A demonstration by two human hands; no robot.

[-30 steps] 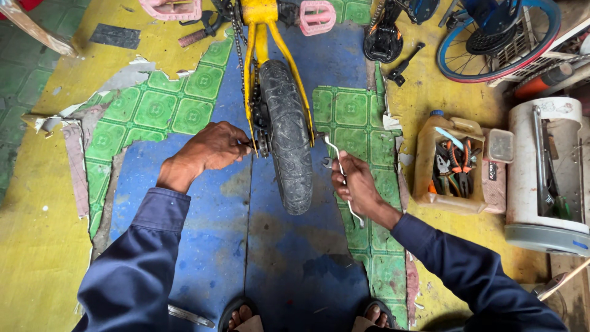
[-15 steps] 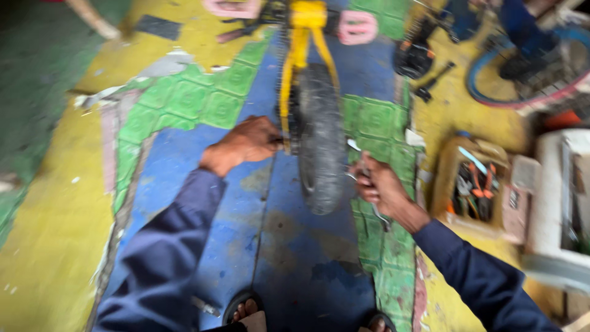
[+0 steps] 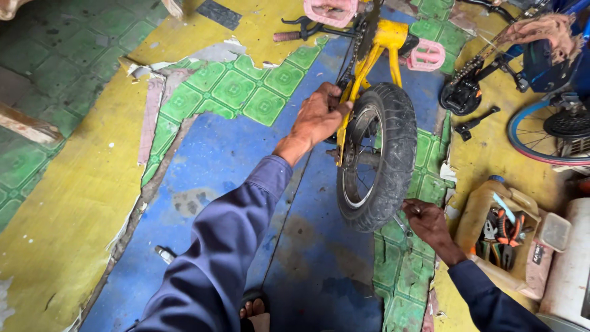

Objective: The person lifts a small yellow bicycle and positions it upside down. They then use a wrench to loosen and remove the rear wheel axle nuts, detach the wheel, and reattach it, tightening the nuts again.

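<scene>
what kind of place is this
Most likely a small bicycle repair shop, worked at floor level: an upturned yellow bike with its wheel being handled, a cut-open jug of hand tools, and another bike's blue-rimmed wheel.

We see a floor (image 3: 92,203) of worn sheet covering in yellow, blue and green tile-pattern patches, torn and peeling at the seams; dull green tiles (image 3: 55,55) lie beyond at upper left; a cut plastic jug (image 3: 491,209) of pliers and tools stands at right, beside a white container (image 3: 568,270); a blue-rimmed wheel (image 3: 547,132) rests at the upper right; the light is soft and even.
</scene>
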